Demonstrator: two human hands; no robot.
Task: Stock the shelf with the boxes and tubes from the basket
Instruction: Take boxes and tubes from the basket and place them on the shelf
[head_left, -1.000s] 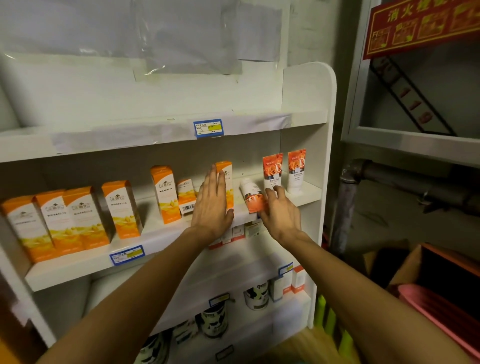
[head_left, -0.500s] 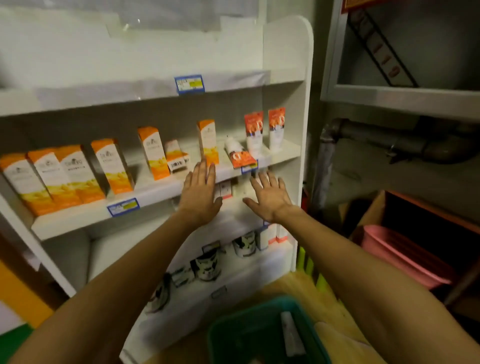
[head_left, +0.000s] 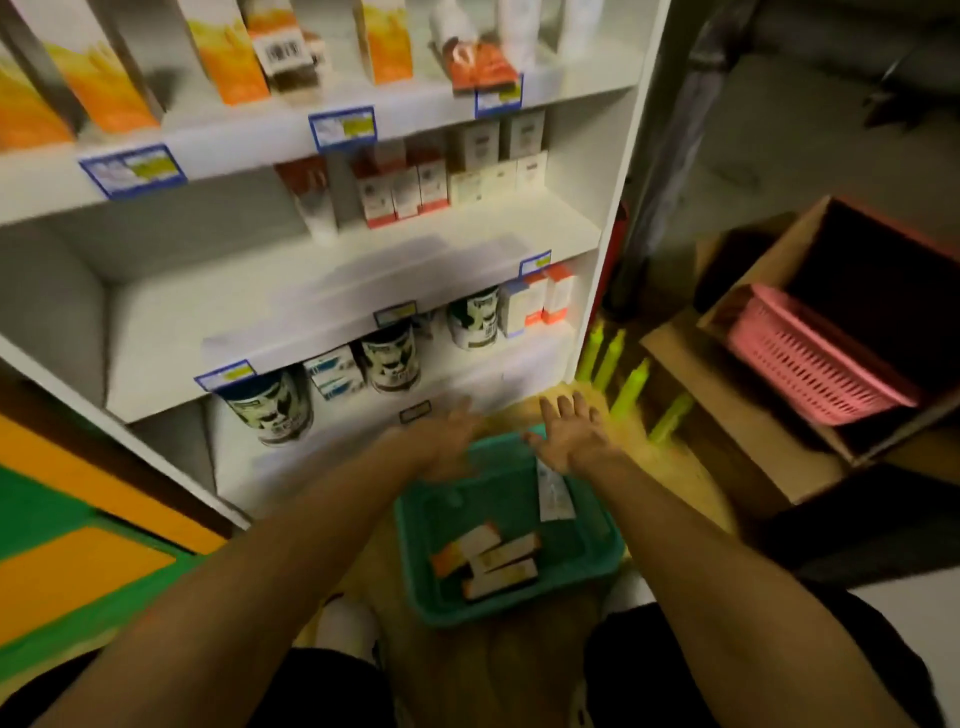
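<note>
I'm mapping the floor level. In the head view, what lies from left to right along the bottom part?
Green and orange mat → green basket → cardboard box holding the pink basket.

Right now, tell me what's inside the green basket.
The green basket holds three orange-and-white boxes and one white tube. The left hand and right hand cover its far edge, so anything there is hidden.

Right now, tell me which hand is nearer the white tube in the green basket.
Right. The right hand hovers open just above the white tube at the green basket's far right side. The left hand is over the basket's far left, farther from the tube.
</note>
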